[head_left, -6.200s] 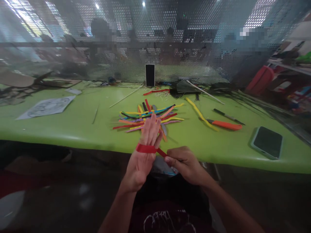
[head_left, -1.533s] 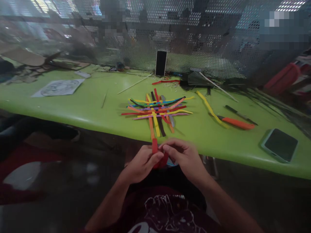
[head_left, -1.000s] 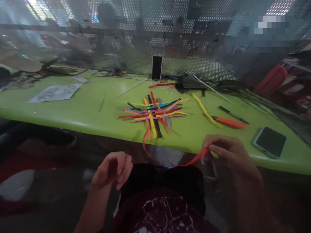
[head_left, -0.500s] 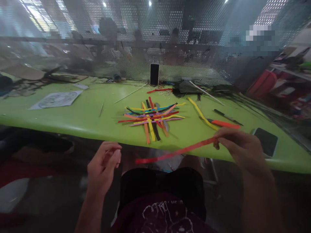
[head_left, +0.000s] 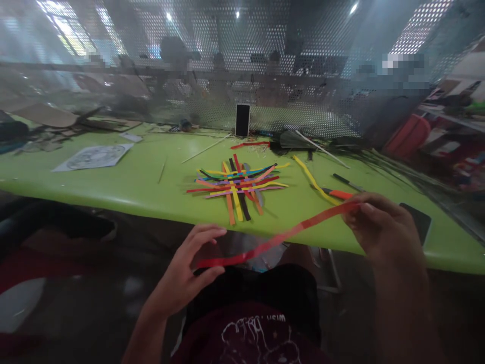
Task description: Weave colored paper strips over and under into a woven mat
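Note:
A long red strip slants across the space above my lap, in front of the table's near edge. My right hand pinches its upper end between thumb and fingers. At the strip's lower end, my left hand has thumb and fingers spread around it; whether they touch it I cannot tell. Beyond both hands, a loose woven mat of coloured strips lies flat on the green table, its strip ends sticking out on all sides.
A yellow strip, an orange-handled cutter and a dark-handled knife lie right of the mat. My right hand partly covers a phone. Another phone stands against the mesh screen. A printed sheet lies left.
My left hand has moved right and opened around the strip's low end. My right hand has shifted slightly right with the other end, and the strip slants more.

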`<state>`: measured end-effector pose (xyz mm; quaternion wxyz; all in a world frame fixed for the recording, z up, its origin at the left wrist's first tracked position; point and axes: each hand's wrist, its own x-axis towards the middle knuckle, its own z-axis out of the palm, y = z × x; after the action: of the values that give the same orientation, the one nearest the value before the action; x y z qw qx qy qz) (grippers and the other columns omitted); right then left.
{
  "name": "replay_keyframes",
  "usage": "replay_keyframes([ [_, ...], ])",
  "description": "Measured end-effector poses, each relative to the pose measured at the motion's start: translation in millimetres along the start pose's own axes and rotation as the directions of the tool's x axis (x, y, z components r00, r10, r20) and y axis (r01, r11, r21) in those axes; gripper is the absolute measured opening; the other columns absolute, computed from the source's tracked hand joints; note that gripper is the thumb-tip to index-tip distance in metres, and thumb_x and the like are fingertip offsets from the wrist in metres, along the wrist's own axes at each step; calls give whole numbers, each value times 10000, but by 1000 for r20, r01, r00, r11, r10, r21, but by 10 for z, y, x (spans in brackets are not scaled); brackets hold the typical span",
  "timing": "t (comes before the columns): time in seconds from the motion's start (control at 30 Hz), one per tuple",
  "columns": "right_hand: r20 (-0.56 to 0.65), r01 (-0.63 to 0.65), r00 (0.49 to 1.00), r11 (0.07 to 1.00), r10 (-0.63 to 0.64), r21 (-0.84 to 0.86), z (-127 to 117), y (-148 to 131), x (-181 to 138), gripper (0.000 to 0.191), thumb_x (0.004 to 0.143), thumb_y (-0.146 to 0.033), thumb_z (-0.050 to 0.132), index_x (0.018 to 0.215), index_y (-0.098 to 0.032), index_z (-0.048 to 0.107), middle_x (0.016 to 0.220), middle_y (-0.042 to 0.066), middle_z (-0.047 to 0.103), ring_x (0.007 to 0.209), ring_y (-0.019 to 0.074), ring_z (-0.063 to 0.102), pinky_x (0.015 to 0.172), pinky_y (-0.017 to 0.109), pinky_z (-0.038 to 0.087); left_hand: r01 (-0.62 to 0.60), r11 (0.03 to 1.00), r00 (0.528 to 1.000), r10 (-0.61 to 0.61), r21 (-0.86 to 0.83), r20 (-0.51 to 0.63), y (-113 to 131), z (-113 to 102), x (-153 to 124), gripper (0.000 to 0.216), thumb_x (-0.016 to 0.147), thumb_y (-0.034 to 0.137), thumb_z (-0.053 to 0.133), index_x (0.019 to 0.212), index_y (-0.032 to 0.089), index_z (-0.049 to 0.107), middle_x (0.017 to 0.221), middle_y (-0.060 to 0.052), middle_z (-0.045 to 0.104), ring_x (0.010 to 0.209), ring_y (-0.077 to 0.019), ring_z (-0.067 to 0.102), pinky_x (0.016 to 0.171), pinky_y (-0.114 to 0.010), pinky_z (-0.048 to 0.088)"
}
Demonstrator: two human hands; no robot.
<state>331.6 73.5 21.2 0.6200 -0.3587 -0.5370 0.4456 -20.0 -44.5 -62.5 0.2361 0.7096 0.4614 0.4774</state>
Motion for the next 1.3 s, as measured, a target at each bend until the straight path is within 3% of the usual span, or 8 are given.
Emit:
replay_keyframes([
  [0.3, -5, -131, 991, 982, 133, 134, -39, 266, -55, 192, 678, -362, 925, 735, -245, 785, 592, 5, 656, 513, 124, 565, 431, 231, 446, 94, 985, 964, -127, 145, 234, 4, 122, 24, 358, 1014, 341, 644, 1365, 309, 581, 1040, -12, 611, 718, -116, 537, 663, -236, 480],
  [0.47, -3, -89, 996, 988, 90, 129, 86, 245, -93, 191, 695, -360, 914, 680, -252, 757, 619, 0, 686, 499, 122, 569, 435, 238, 464, 203, 962, 832, -268, 184, 485, 129, 198, 120, 618, 962, 462, 701, 1511, 336, 448, 1204, -39, 629, 921, -195, 617, 879, -354, 522],
  [0.6, -1, -66, 998, 992, 66, 111, 223, 183, -125, 207, 685, -370, 923, 682, -243, 758, 652, -14, 689, 501, 116, 592, 438, 234, 476, 304, 948, 777, -190, -94, 600, 144, 348, 136, 574, 1042, 481, 557, 1564, 308, 391, 1200, -75, 666, 927, -207, 661, 890, -372, 530],
  [0.77, 10, 47, 999, 994, -48, 99, 199, 134, -135, 141, 707, -322, 906, 727, -256, 783, 777, -14, 708, 523, 114, 615, 422, 234, 479, 479, 574, 833, -57, -664, 551, 10, 464, 65, 492, 1081, 558, 418, 1418, 212, 512, 965, -79, 672, 659, -132, 677, 531, -210, 491],
  [0.97, 225, 122, 966, 992, -127, 37, 57, 62, -141, 37, 804, -261, 836, 827, -256, 808, 777, 16, 719, 547, 142, 633, 432, 260, 493, 565, 327, 822, -151, -757, 549, -175, 352, -18, 607, 961, 766, 482, 986, 174, 616, 671, -14, 629, 393, -88, 543, 313, -143, 290],
  [1.03, 279, 156, 949, 988, -150, 1, 6, 43, -134, 35, 811, -239, 832, 837, -247, 811, 791, 28, 725, 570, 152, 647, 450, 272, 511, 591, 385, 789, -93, -709, 607, -178, 275, -27, 652, 857, 822, 594, 913, 173, 616, 657, -11, 620, 395, -88, 520, 338, -167, 308],
  [1.17, 238, 237, 948, 967, -210, -90, -119, 23, -113, 29, 820, -229, 829, 836, -238, 806, 786, 33, 726, 574, 153, 647, 479, 288, 527, 507, 740, 729, -92, -443, 679, -80, 152, 24, 545, 875, 658, 723, 681, 171, 575, 595, 10, 537, 531, -95, 494, 522, -217, 386],
  [1.3, 176, 250, 958, 962, -228, -111, -215, -18, -130, 50, 803, -260, 844, 836, -252, 807, 780, 37, 726, 576, 169, 644, 462, 301, 513, 453, 787, 727, -53, -419, 685, 2, 177, 72, 470, 885, 608, 738, 743, 168, 650, 736, -25, 627, 684, -129, 559, 650, -246, 437],
])
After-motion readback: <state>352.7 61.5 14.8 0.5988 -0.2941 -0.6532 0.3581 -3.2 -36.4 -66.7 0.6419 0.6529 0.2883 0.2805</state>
